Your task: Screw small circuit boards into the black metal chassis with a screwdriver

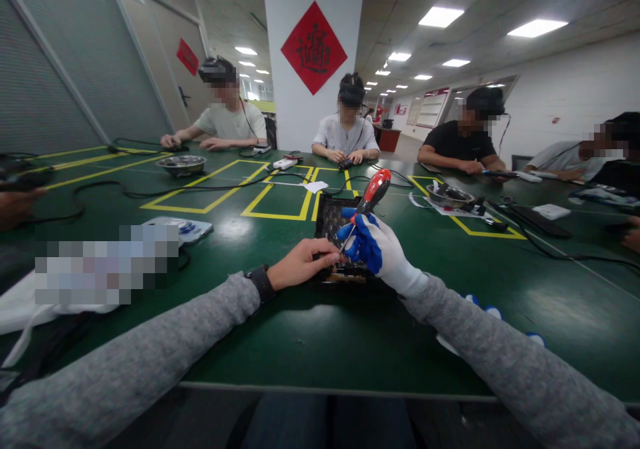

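Observation:
A black, flat, open housing [327, 217] with a patterned inside lies on the green table in front of me; its exact kind I cannot make out. In my gloved right hand [383, 252], white with blue fingers, is a screwdriver [376, 189] with a red and black handle. It is held tilted, handle up, its thin shaft slanting down into the housing. My bare left hand [303, 261] rests on the housing's left side, thumb and fingers drawn together by the screwdriver's tip. Whatever sits between those fingertips is too small to see.
Metal bowls [181, 164] [450, 196] stand at the left and right, with black cables [107, 182] across the table [280, 342]. A white bag [20, 299] lies left, a glove [493, 312] beside my right sleeve. Several people sit around the table.

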{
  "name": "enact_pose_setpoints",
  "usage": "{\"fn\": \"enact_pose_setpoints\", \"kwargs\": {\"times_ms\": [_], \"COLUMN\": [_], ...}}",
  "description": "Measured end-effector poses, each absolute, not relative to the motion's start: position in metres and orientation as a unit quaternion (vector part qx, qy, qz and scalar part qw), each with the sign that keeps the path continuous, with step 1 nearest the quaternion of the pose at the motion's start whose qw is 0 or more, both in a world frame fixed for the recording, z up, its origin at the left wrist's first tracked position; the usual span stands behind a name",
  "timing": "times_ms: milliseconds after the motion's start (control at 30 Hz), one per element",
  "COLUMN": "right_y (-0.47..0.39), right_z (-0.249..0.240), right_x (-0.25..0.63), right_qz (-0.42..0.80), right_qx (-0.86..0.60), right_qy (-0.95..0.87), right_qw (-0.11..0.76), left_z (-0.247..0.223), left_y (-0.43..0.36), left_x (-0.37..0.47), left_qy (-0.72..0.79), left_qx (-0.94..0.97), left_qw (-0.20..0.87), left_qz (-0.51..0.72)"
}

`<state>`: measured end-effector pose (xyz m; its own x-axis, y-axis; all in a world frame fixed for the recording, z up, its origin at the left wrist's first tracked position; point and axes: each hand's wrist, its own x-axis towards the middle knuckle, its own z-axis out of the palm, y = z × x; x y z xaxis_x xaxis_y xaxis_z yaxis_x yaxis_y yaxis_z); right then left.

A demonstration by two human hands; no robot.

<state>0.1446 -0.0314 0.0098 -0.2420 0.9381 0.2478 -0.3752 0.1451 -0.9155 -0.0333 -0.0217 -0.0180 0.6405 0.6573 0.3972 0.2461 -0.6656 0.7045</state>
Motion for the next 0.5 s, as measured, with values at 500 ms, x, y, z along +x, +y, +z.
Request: {"fn": "enact_pose_setpoints", "kwargs": {"times_ms": [500], "right_y": [-0.0316], "right_z": [0.0084], "right_x": [0.145], "right_qz": [0.593], "right_qx": [-0.247], "right_qy": [-0.52], "right_qw": [0.563], "left_z": [-0.0191], "left_y": [-0.0213], "left_x": [-0.0323], "left_qy": [0.29], "left_qx": [0.828], "left_qw": [0.331], "left_qz": [0.346]}}
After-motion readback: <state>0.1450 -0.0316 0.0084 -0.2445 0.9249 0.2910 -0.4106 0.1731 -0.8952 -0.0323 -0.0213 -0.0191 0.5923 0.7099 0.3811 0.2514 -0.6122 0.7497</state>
